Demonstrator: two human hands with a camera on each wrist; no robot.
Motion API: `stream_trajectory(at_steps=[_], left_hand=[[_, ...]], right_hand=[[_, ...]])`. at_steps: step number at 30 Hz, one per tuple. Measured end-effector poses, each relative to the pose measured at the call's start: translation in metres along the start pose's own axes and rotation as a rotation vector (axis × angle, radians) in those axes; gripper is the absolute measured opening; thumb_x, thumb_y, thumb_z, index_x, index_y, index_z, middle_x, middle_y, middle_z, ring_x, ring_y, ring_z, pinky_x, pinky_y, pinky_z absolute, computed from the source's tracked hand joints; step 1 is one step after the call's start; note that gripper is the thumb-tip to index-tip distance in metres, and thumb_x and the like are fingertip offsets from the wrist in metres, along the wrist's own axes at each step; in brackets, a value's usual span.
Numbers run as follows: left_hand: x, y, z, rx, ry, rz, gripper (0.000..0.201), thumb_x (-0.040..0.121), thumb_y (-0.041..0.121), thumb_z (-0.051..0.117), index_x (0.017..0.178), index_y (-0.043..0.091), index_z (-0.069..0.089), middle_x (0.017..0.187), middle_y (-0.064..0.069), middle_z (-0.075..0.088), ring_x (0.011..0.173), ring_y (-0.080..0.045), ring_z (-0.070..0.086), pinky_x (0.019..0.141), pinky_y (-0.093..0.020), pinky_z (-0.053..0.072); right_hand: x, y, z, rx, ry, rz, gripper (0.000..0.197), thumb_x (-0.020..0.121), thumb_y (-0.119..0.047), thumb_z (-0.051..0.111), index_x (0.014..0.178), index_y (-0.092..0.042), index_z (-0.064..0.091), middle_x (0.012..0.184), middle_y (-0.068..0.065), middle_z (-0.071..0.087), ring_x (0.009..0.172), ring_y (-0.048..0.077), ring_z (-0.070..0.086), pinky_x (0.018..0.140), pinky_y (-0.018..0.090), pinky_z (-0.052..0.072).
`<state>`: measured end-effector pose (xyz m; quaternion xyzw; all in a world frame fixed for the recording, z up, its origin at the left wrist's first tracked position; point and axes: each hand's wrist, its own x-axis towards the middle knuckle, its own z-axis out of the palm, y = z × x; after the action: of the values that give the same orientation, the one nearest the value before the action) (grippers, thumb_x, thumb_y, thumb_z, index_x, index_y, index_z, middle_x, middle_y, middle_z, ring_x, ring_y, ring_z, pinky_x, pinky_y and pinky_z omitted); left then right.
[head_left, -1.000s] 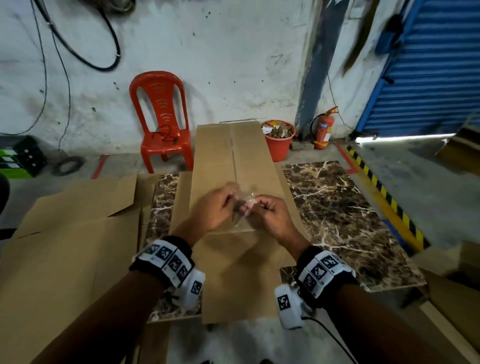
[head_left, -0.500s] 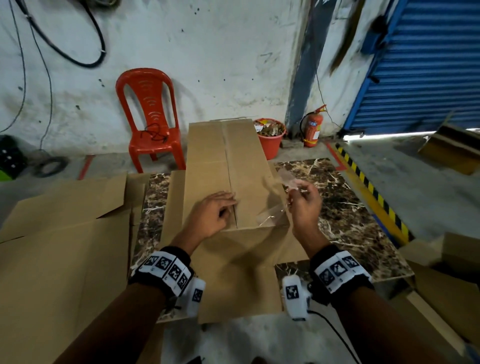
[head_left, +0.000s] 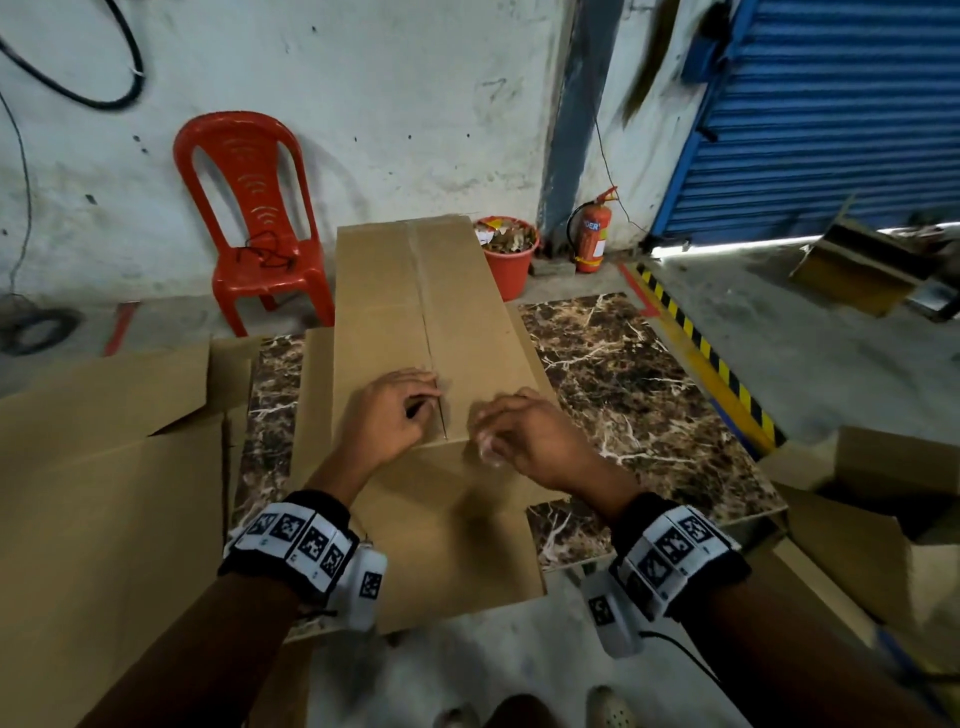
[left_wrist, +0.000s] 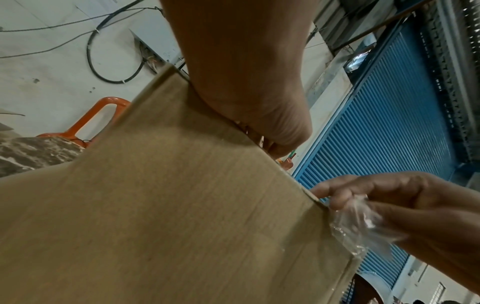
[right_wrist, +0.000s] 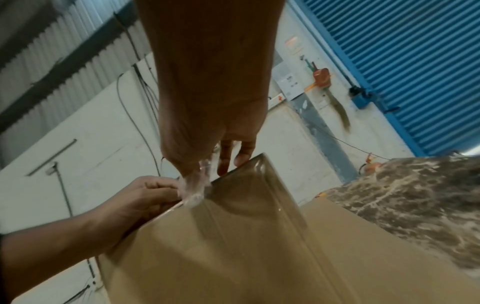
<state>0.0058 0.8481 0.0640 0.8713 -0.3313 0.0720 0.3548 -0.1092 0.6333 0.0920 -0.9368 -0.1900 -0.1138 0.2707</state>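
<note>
Our left hand (head_left: 387, 415), fingers curled, steadies the cardboard box (head_left: 415, 291); if it grips something, we cannot tell. Our right hand (head_left: 530, 434) pinches the crumpled clear tape (left_wrist: 358, 223) to peel it away.

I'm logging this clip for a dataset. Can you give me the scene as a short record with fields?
Setting: workshop, blue shutter at right
Work surface: marble slab
Main object: cardboard box, closed, centre seam facing up
Left hand: rests on the box top, bent fingertips at the seam
Right hand: pinches crumpled clear tape at the box's near top edge
Background: red chair, red bucket, fire extinguisher by the wall
</note>
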Motion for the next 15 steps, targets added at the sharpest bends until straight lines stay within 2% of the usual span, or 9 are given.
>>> stream_trajectory(at_steps=[2,3,5,7,8,10,13,14,15], left_hand=[[0.000,0.001,0.000,-0.001,0.018,0.012,0.022,0.082,0.012,0.070,0.103,0.016,0.076,0.120,0.002,0.069,0.117,-0.013,0.060,0.104,-0.037,0.047],[0.000,0.001,-0.001,-0.003,0.024,0.018,0.021,0.082,0.014,0.070,0.101,0.016,0.076,0.119,0.002,0.069,0.116,-0.012,0.061,0.103,-0.037,0.047],[-0.001,0.001,-0.001,-0.001,0.027,0.025,0.021,0.082,0.017,0.068,0.101,0.017,0.076,0.119,0.003,0.070,0.114,-0.011,0.061,0.102,-0.036,0.048],[-0.001,0.002,-0.001,0.006,0.023,0.025,0.020,0.082,0.016,0.068,0.101,0.016,0.076,0.119,0.002,0.069,0.114,-0.011,0.061,0.102,-0.036,0.048],[-0.001,0.003,-0.001,0.010,0.020,0.025,0.020,0.082,0.016,0.068,0.101,0.015,0.076,0.119,0.002,0.069,0.115,-0.012,0.061,0.102,-0.036,0.048],[-0.001,0.003,-0.001,0.020,0.012,0.024,0.020,0.083,0.016,0.069,0.102,0.016,0.076,0.121,0.003,0.069,0.116,-0.011,0.060,0.103,-0.036,0.047],[-0.002,0.005,-0.002,0.039,0.010,0.032,0.020,0.083,0.014,0.070,0.102,0.016,0.076,0.121,0.003,0.069,0.117,-0.011,0.060,0.103,-0.034,0.046],[-0.002,0.006,-0.002,0.047,0.009,0.034,0.020,0.083,0.014,0.070,0.102,0.016,0.076,0.121,0.003,0.068,0.117,-0.011,0.059,0.104,-0.034,0.046],[-0.002,0.008,-0.004,0.054,0.007,0.036,0.020,0.083,0.014,0.070,0.102,0.015,0.075,0.122,0.002,0.068,0.118,-0.012,0.059,0.105,-0.033,0.045]], right_hand=[[-0.002,0.004,-0.004,0.301,0.143,0.215,0.016,0.093,-0.009,0.058,0.090,-0.013,0.073,0.093,-0.004,0.072,0.086,0.005,0.064,0.079,0.028,0.052],[-0.004,0.007,-0.008,0.521,0.268,0.349,0.017,0.095,-0.005,0.056,0.088,-0.011,0.070,0.088,-0.003,0.071,0.082,0.005,0.065,0.075,0.026,0.053],[-0.011,0.018,-0.016,1.030,0.558,0.628,0.018,0.096,0.000,0.051,0.086,-0.007,0.064,0.083,0.005,0.065,0.077,0.017,0.064,0.071,0.033,0.057],[-0.022,0.035,-0.015,1.390,0.763,0.876,0.015,0.094,0.000,0.049,0.085,-0.005,0.059,0.081,0.013,0.059,0.077,0.025,0.061,0.072,0.041,0.060],[-0.027,0.038,-0.012,1.456,0.805,0.973,0.014,0.095,-0.002,0.047,0.086,-0.004,0.058,0.083,0.015,0.057,0.078,0.026,0.061,0.073,0.040,0.059],[-0.032,0.042,-0.006,1.460,0.823,1.100,0.014,0.097,-0.005,0.044,0.088,-0.002,0.054,0.088,0.017,0.057,0.078,0.023,0.061,0.067,0.032,0.057],[-0.029,0.043,0.005,1.502,0.961,1.264,0.020,0.097,-0.003,0.041,0.079,-0.008,0.049,0.075,0.008,0.050,0.064,0.016,0.050,0.051,0.023,0.048],[-0.026,0.049,0.011,1.406,0.986,1.349,0.019,0.097,-0.006,0.042,0.081,-0.009,0.052,0.076,0.006,0.051,0.064,0.015,0.050,0.050,0.022,0.047],[-0.025,0.051,0.010,1.278,0.983,1.417,0.015,0.098,-0.012,0.045,0.090,-0.010,0.057,0.082,0.005,0.055,0.070,0.016,0.054,0.055,0.022,0.050]])
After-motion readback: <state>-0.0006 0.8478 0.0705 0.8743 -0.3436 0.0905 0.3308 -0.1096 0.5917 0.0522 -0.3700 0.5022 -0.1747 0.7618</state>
